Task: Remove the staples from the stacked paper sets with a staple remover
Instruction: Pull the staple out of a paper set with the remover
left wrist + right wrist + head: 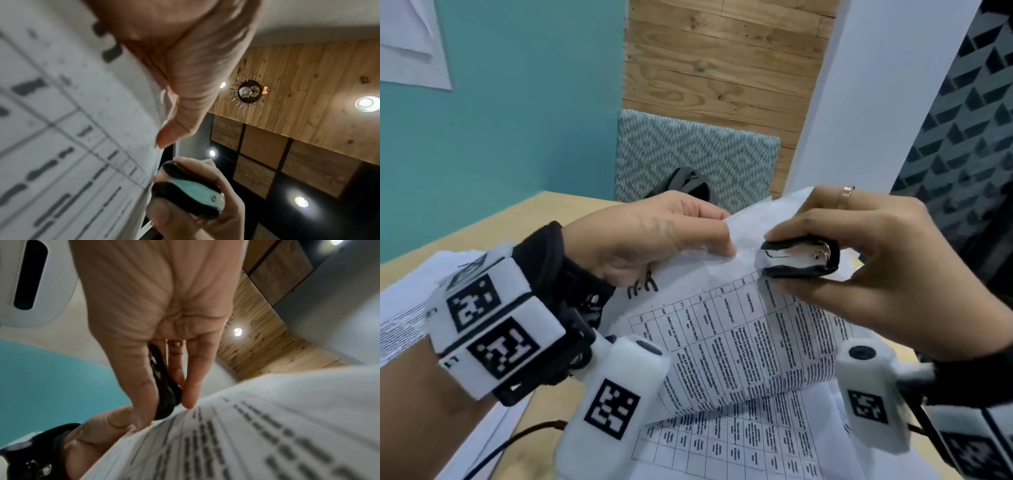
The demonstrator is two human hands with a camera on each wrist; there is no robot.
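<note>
At left, left hand (650, 236) pinches the upper corner of the paper set (743, 342), lifted off the table (493, 222). Just right of its thumb, the remover (796, 257) lies roughly level, long axis left-right, nose on that corner; right hand (873, 260) squeezes it between thumb and fingers. Only the head view shows the staple area; the left wrist view shows the remover's rivet side.
</note>
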